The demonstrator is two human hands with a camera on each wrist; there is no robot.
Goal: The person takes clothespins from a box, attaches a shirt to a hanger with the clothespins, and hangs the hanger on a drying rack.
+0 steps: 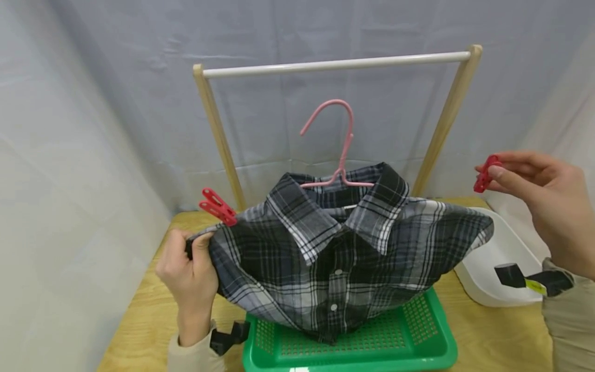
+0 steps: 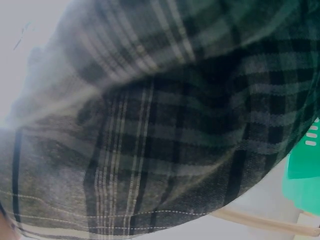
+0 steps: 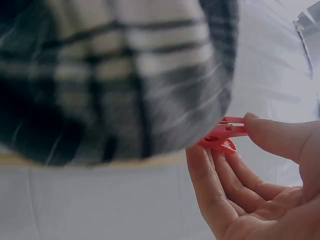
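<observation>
A black, grey and white plaid shirt hangs on a pink hanger below the rail, its hem dipping into a green basket. My left hand grips the shirt's left shoulder edge, where a red clothespin is clipped. My right hand is raised at the right, apart from the shirt, pinching a second red clothespin between thumb and fingers. The plaid cloth fills the left wrist view. In the right wrist view the shirt's shoulder is blurred beside the pin.
A wooden-posted drying rack with a white rail stands on the wooden table. A white tub sits at the right. Grey cloth backdrop surrounds the table. Black wrist-camera mounts show at both sleeves.
</observation>
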